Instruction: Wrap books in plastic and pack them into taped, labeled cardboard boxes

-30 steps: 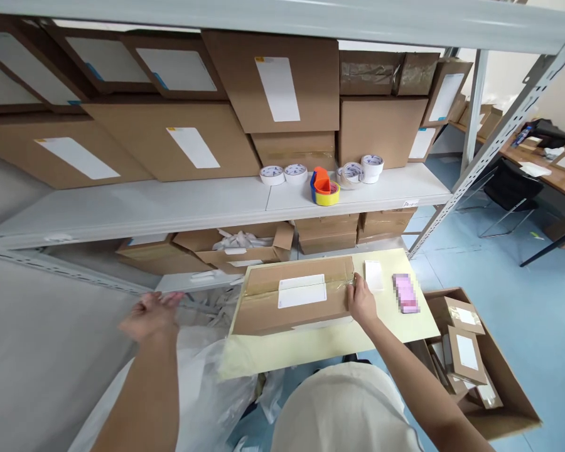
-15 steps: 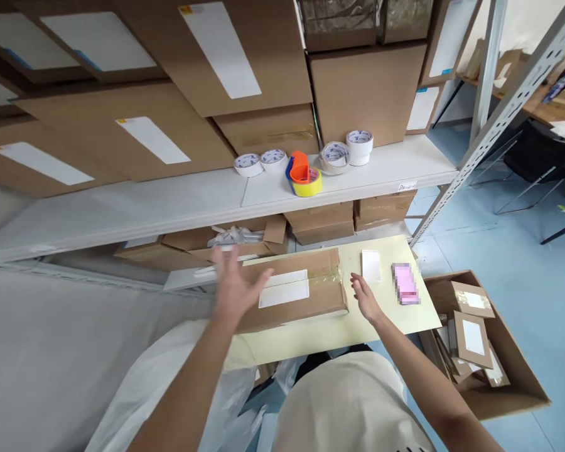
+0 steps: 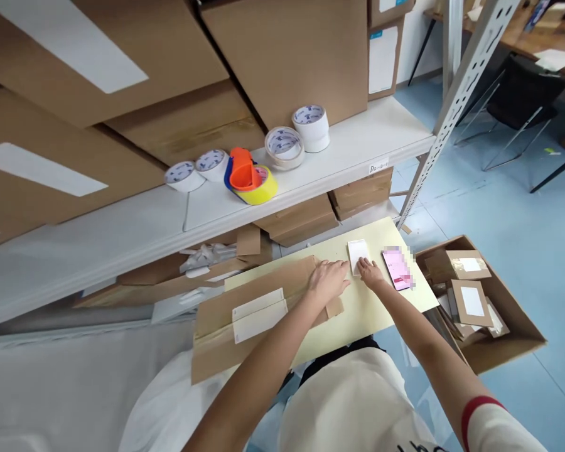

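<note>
A long cardboard box (image 3: 211,351) with a white label (image 3: 258,317) on top lies across the pale yellow board (image 3: 371,314). Over the box's right end is my left hand (image 3: 327,280), palm down, its fingers stretched to the right and nothing visible in them. My right hand (image 3: 370,274) rests its outstretched fingertips on the lower part of a small white pad or stack of labels (image 3: 356,250). A phone with a pink screen (image 3: 395,265), partly blurred out, lies just right of that hand.
Tape rolls (image 3: 285,147) and an orange tape dispenser (image 3: 242,169) stand on the grey shelf (image 3: 348,163), with large cartons (image 3: 287,56) behind. Right of the board, an open carton (image 3: 513,333) on the floor holds several small boxes. A metal post (image 3: 433,163) rises nearby.
My left hand has moved right, from above the box's left part to its right end. My right hand has reached the white pad. The box sits farther left and the camera view has shifted.
</note>
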The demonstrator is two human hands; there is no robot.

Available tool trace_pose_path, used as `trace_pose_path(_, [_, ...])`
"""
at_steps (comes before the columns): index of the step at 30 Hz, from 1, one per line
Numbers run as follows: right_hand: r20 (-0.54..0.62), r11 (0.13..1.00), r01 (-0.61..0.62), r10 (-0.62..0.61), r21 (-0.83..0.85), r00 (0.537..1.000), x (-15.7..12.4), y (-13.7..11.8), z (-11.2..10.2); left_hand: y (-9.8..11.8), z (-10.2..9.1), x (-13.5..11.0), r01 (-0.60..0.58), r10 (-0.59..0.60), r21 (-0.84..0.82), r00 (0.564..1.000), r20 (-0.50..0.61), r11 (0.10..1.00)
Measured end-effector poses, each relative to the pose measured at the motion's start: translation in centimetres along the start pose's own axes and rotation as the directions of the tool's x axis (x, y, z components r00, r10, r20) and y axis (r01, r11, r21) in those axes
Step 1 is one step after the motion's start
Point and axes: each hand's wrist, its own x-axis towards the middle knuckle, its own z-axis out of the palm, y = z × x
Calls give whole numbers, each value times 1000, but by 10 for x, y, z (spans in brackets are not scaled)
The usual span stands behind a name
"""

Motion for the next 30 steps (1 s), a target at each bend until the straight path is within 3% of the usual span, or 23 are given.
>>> trace_pose_path(9, [93,998,10,-4,-62,996,-2,-2,-1,-3,9,-16,5,-5,-21,1000,-27,1000])
trace_pose_path(16, [35,999,38,-37,-22,999,-15,9,-23,-5,7,-14,17,-20,-79,999,-35,997])
trace_pose_path(19, [-36,999,37,-37,10,999,-22,14,-37,-5,3,-5,40,-40,-84,999,-3,996])
trace_pose_path(23, [-212,991,110,-93,70,973,-35,7,-54,2,3,17,-8,-6,-128,994,-110,992])
trace_pose_path(26, [-454,938,259,-131,231,881,-44,-2,-59,5,5,30,-14,-8,-170,991,-130,985])
trace_pose_path(28, [-573,870,305,-31,389,819,-46,-5,-60,2,3,31,15,-48,-236,990,-132,972])
trace_pose_path(30, [-600,778,300,120,551,791,-44,-3,-59,-6,-4,28,29,-86,-355,986,-144,934])
